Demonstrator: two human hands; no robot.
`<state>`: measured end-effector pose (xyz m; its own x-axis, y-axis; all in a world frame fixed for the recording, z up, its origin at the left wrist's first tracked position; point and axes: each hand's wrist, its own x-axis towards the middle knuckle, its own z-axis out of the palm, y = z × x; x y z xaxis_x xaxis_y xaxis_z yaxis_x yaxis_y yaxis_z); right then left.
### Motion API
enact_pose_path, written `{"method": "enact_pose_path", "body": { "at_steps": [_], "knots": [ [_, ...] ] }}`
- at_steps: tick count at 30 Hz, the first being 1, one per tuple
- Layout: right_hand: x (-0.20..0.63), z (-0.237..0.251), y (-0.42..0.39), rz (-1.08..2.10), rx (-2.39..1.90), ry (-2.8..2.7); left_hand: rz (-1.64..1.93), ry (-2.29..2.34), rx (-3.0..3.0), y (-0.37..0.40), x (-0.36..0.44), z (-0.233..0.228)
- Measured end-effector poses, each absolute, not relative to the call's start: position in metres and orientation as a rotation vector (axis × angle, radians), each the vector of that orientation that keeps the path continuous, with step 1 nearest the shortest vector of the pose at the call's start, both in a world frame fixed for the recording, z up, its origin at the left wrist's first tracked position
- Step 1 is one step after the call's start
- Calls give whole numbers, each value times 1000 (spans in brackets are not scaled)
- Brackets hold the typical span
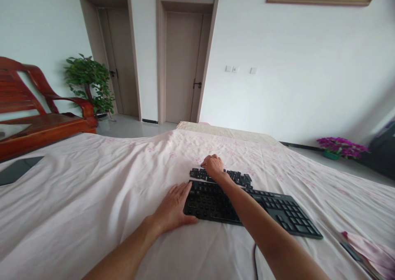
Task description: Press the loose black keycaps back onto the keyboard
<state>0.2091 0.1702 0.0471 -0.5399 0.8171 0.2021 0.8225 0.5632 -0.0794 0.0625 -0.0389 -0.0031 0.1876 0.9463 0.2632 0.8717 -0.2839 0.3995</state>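
Observation:
A black keyboard [271, 214] lies on the cloth in front of me, and many of its left-side keys are off, baring the dark base [210, 206]. My left hand [175, 208] grips the keyboard's left end, thumb along the near edge and fingers at the far corner. Beyond the keyboard, loose black keycaps [242, 178] lie in uneven rows. My right hand [213, 166] reaches over the keyboard to the far side of these rows. Its fingers are bent together, with a small dark keycap partly visible at the fingertips.
A pale pink flowered cloth [108, 197] with wrinkles covers the surface. A dark flat tablet-like object [20, 169] lies at the left. A black cable [255, 259] runs toward me. At the right lie a pink cloth [376, 251] and a dark thin object [350, 251].

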Motion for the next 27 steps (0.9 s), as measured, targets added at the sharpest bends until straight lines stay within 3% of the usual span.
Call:
{"method": "enact_pose_path", "body": {
  "at_steps": [11, 27],
  "knots": [
    [190, 49, 181, -129, -1373, -2688, 690, 1794, 2288, -36, 61, -12],
    [201, 65, 154, 40, -1250, -2608, 711, 1762, 2306, -39, 63, -1]
  ]
}}
